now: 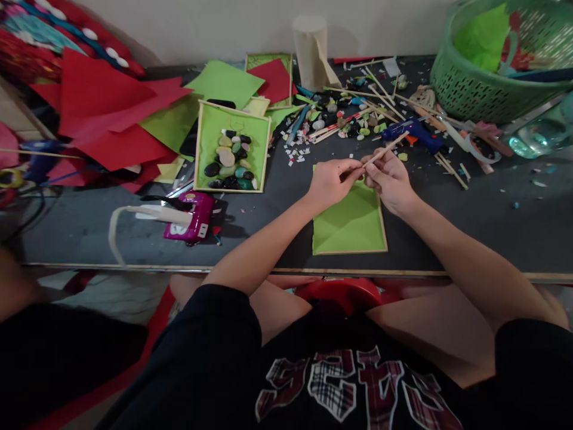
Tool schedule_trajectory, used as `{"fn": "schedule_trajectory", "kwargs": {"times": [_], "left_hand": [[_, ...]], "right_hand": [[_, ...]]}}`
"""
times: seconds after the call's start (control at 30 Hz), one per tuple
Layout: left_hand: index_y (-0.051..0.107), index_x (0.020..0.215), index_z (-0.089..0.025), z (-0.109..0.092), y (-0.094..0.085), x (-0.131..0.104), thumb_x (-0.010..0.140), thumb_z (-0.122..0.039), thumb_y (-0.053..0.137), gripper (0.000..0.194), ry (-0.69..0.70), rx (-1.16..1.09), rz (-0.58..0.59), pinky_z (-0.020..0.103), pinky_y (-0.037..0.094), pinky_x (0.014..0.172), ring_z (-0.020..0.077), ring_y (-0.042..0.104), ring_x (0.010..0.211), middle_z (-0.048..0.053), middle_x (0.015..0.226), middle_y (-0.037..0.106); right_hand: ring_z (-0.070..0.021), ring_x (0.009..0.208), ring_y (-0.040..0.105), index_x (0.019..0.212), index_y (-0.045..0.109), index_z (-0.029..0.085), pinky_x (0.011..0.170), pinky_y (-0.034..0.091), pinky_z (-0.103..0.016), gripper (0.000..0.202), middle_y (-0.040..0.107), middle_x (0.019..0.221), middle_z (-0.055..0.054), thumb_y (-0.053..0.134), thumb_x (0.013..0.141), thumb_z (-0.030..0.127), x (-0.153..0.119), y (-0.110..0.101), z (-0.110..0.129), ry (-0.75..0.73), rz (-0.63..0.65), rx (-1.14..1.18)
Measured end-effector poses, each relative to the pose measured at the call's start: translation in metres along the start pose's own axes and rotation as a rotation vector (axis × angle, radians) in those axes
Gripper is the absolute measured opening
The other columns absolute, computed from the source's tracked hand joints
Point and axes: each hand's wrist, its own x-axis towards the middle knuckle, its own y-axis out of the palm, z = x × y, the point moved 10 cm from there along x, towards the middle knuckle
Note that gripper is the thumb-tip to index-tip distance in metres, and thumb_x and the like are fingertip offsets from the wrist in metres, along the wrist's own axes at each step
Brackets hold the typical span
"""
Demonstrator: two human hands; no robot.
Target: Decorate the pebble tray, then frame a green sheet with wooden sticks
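Both hands meet above a green paper sheet (349,224) that has thin wooden sticks along its right and bottom edges. A thin wooden stick (394,143) slants up and to the right between them. My right hand (394,185) is closed on the stick, thumb along it. My left hand (331,182) pinches at the stick's lower left end, where the fingertips partly hide it. The upper edge of the sheet is covered by the hands. To the left lies a stick-framed green panel (206,134) bearing a stack of coloured pebbles (226,156).
A blue glue gun (418,134) lies among loose sticks, pebbles and paper scraps. Behind stand a paper roll (310,54) and a green basket (465,89). Red paper (102,113) and a purple power adapter (197,218) are at left. Another person's dark sleeve (67,352) shows lower left.
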Motion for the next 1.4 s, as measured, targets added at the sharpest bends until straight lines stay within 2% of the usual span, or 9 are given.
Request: {"fn": "schedule_trajectory", "kwargs": {"times": [0.23, 0.37, 0.43, 0.53, 0.67, 0.8, 1.1, 1.2, 1.4], "left_hand": [[0.076, 0.097, -0.018, -0.014, 0.0, -0.005, 0.109, -0.045, 0.039, 0.047, 0.217, 0.341, -0.085, 0.026, 0.048, 0.061, 0.0151, 0.068, 0.066, 0.005, 0.067, 0.07], [0.075, 0.101, -0.016, -0.004, -0.009, -0.004, 0.108, -0.045, 0.041, 0.045, 0.209, 0.391, -0.097, 0.027, 0.051, 0.065, 0.0174, 0.071, 0.073, 0.008, 0.071, 0.072], [0.076, 0.099, -0.017, 0.005, -0.016, -0.003, 0.107, -0.05, 0.044, 0.047, 0.145, 0.33, -0.125, 0.027, 0.052, 0.064, 0.0162, 0.07, 0.068, 0.007, 0.071, 0.072], [0.077, 0.096, -0.018, 0.018, -0.021, -0.004, 0.102, -0.06, 0.049, 0.051, -0.01, 0.095, -0.166, 0.025, 0.054, 0.062, 0.0136, 0.07, 0.062, 0.006, 0.074, 0.076], [0.077, 0.096, -0.016, 0.028, -0.007, -0.006, 0.091, -0.069, 0.062, 0.055, -0.227, -0.246, -0.105, 0.022, 0.058, 0.057, 0.0123, 0.071, 0.061, 0.006, 0.079, 0.079], [0.076, 0.096, -0.013, 0.026, 0.005, -0.007, 0.085, -0.069, 0.069, 0.058, -0.329, -0.411, -0.029, 0.02, 0.059, 0.055, 0.0104, 0.071, 0.058, 0.008, 0.081, 0.08], [0.08, 0.095, -0.014, 0.029, 0.0, -0.009, 0.078, -0.061, 0.081, 0.05, -0.384, -0.494, -0.096, 0.022, 0.058, 0.055, 0.0118, 0.07, 0.059, 0.005, 0.077, 0.079], [0.081, 0.1, -0.017, 0.03, 0.002, -0.008, 0.077, -0.061, 0.081, 0.05, -0.355, -0.49, -0.083, 0.023, 0.055, 0.055, 0.0106, 0.067, 0.056, 0.004, 0.077, 0.079], [0.082, 0.094, -0.018, 0.024, -0.002, -0.008, 0.082, -0.06, 0.078, 0.044, -0.266, -0.411, -0.106, 0.022, 0.053, 0.057, 0.0104, 0.068, 0.058, 0.004, 0.075, 0.079]], "right_hand": [[-0.007, 0.05, 0.033, 0.098, 0.033, 0.03, 0.042, 0.029, -0.026, 0.059, 0.057, 0.089, 0.003, 0.071, 0.08, 0.071, 0.004, -0.001, -0.008, -0.029, 0.04, -0.094], [-0.0054, 0.046, 0.03, 0.093, 0.033, 0.029, 0.041, 0.028, -0.025, 0.056, 0.051, 0.081, 0.005, 0.066, 0.083, 0.073, 0.007, -0.022, -0.005, -0.077, -0.068, -0.164], [-0.0048, 0.044, 0.029, 0.093, 0.039, 0.028, 0.04, 0.027, -0.024, 0.056, 0.049, 0.076, 0.007, 0.068, 0.081, 0.075, 0.005, -0.03, 0.007, -0.119, -0.132, -0.199], [-0.0062, 0.045, 0.038, 0.094, 0.055, 0.026, 0.041, 0.03, -0.024, 0.051, 0.051, 0.067, 0.006, 0.071, 0.081, 0.072, -0.004, -0.021, 0.03, -0.168, -0.145, -0.34], [-0.0082, 0.05, 0.048, 0.084, 0.071, 0.021, 0.044, 0.036, -0.024, 0.039, 0.068, 0.075, -0.001, 0.07, 0.088, 0.059, -0.017, -0.005, 0.054, -0.191, -0.195, -0.531], [-0.0083, 0.049, 0.048, 0.088, 0.078, 0.02, 0.045, 0.035, -0.024, 0.031, 0.072, 0.075, -0.001, 0.071, 0.089, 0.05, -0.023, -0.005, 0.064, -0.226, -0.257, -0.603], [-0.0079, 0.051, 0.05, 0.084, 0.081, 0.021, 0.047, 0.038, -0.024, 0.025, 0.072, 0.072, 0.0, 0.07, 0.088, 0.043, -0.024, -0.008, 0.064, -0.198, -0.282, -0.547], [-0.0073, 0.049, 0.05, 0.086, 0.079, 0.021, 0.046, 0.039, -0.023, 0.023, 0.073, 0.073, 0.0, 0.073, 0.086, 0.043, -0.022, -0.012, 0.059, -0.174, -0.3, -0.501], [-0.0071, 0.047, 0.052, 0.086, 0.077, 0.021, 0.043, 0.041, -0.023, 0.022, 0.073, 0.074, 0.0, 0.075, 0.085, 0.043, -0.021, -0.014, 0.057, -0.16, -0.307, -0.457]]}}
